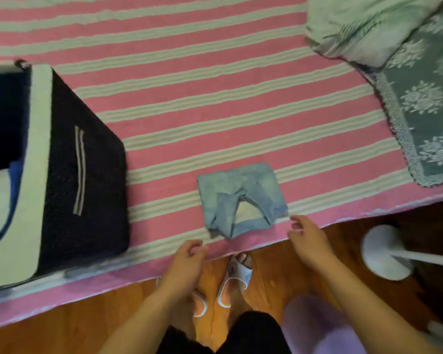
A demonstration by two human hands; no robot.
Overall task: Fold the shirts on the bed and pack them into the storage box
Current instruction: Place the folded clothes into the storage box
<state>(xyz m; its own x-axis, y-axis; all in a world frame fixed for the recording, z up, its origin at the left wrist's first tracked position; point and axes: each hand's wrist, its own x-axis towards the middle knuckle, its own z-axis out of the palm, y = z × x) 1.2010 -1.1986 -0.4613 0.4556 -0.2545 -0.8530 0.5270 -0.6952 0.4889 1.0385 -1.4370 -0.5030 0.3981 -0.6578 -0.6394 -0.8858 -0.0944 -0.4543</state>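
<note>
- Folded into a compact rectangle, the light-blue denim shirt lies on the bed close to the near edge, collar side toward the person, with a pale triangle of lining showing at the neck opening.
- Just below the shirt's left corner, the left hand hovers over the bed's edge; its fingers are loosely curled, hold nothing, and sit just apart from the cloth.
- Near the shirt's right corner, the right hand hangs with relaxed, slightly bent fingers reaching toward the fabric, empty; whether the fingertips touch the shirt cannot be told.
- To the left on the bed stands the dark fabric storage box with a broad white rim, well apart from the shirt; inside it something dark and something white and blue show, too blurred to name.
- Pink and cream stripes run across the bedspread.
- At the far right corner lie a pale green pillow and a grey-green floral lace cloth.
- Below the bed is a wooden floor, where the person's feet in white slippers stand, and a white round fan base sits to the right.
</note>
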